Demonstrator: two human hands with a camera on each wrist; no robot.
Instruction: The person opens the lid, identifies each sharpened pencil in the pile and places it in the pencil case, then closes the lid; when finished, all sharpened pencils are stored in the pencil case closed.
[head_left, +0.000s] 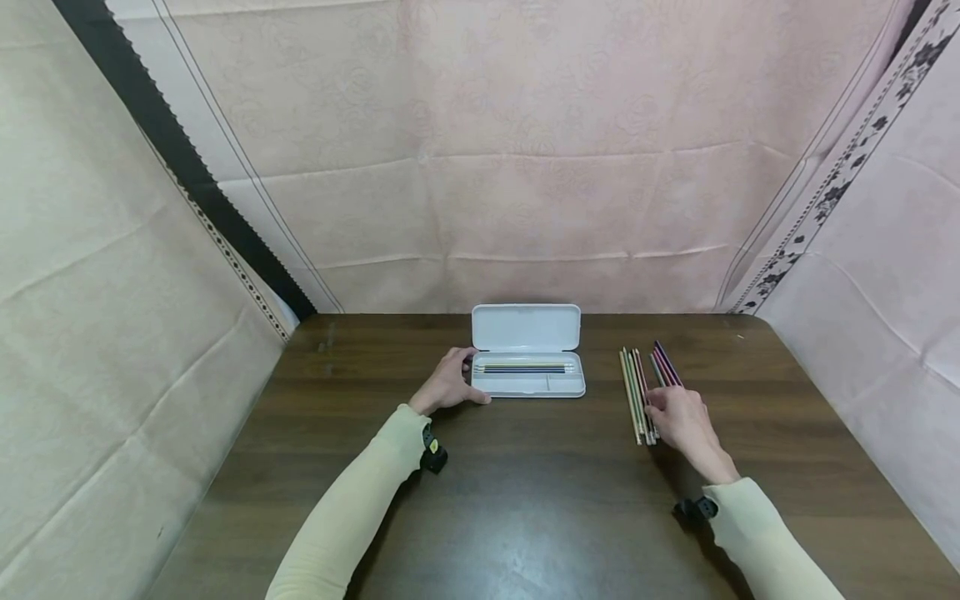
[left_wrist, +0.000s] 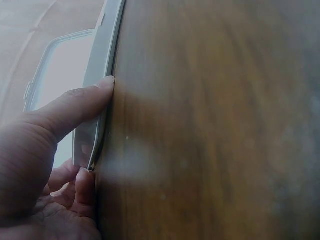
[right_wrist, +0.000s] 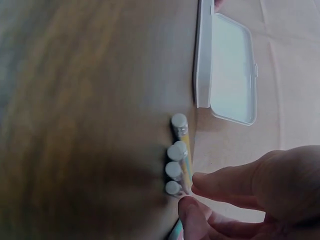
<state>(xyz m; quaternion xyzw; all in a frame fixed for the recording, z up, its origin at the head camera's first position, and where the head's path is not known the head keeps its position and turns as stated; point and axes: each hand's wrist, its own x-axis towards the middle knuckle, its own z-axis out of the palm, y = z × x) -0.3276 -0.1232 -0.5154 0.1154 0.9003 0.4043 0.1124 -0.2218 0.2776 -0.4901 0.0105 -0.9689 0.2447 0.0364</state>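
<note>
A white pencil case (head_left: pixel 528 387) stands open on the table, its lid (head_left: pixel 527 327) tilted up at the back and several pencils (head_left: pixel 525 368) lying in its rear compartment. My left hand (head_left: pixel 450 383) grips the case's left end; in the left wrist view the thumb (left_wrist: pixel 75 107) presses its front side and curled fingers lie at the corner. To the right of the case lies a row of pencils (head_left: pixel 632 392) with white erasers toward me. My right hand (head_left: pixel 678 421) is over this row, thumb and forefinger pinching a pencil (right_wrist: pixel 173 188) near its eraser end.
Several darker purple pencils (head_left: pixel 666 365) lie just beyond my right hand, partly hidden by it. The brown wooden table (head_left: pixel 525 500) ends at a pale cloth backdrop (head_left: pixel 525 208), with more cloth on both sides.
</note>
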